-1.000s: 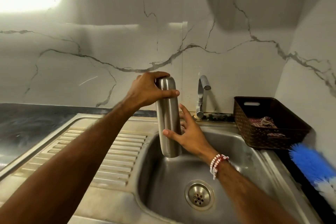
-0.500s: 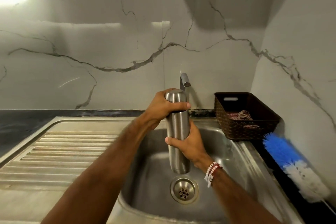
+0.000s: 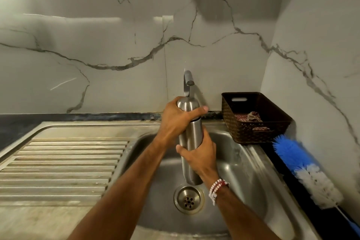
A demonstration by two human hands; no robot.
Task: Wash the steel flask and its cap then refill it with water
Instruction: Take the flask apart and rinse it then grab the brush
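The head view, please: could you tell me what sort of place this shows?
Most likely a home kitchen: a steel sink with a ribbed drainboard, a tap against a marble-patterned wall, and a long blue-and-white brush beside a brown basket.

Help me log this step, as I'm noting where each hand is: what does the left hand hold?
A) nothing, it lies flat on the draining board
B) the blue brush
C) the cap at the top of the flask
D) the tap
C: the left hand has its grip curled round the cap at the top of the flask, while the right hand holds the body lower down, above the sink.
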